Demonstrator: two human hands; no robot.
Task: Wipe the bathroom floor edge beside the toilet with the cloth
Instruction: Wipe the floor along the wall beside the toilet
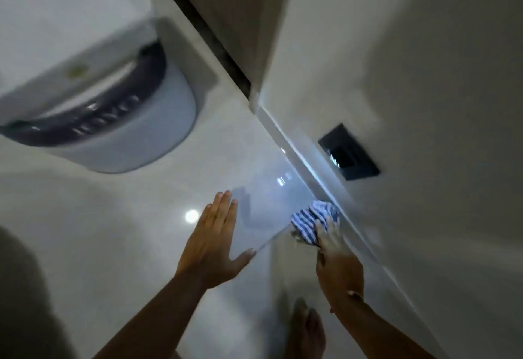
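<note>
A blue-and-white striped cloth (312, 221) is bunched against the floor edge (305, 166) where the glossy white floor meets the wall's pale skirting. My right hand (336, 256) is shut on the cloth and presses it down at that edge. My left hand (216, 241) lies flat and open on the floor tile (254, 188), fingers together, a little left of the cloth. The white fixture with a dark band (107, 109) stands at the upper left, well away from both hands.
A black rectangular plate (348, 156) is set in the wall just above the skirting, beyond the cloth. A dark gap (215, 38) runs along a wall corner at the top. My bare foot (307, 330) rests on the floor below my right hand.
</note>
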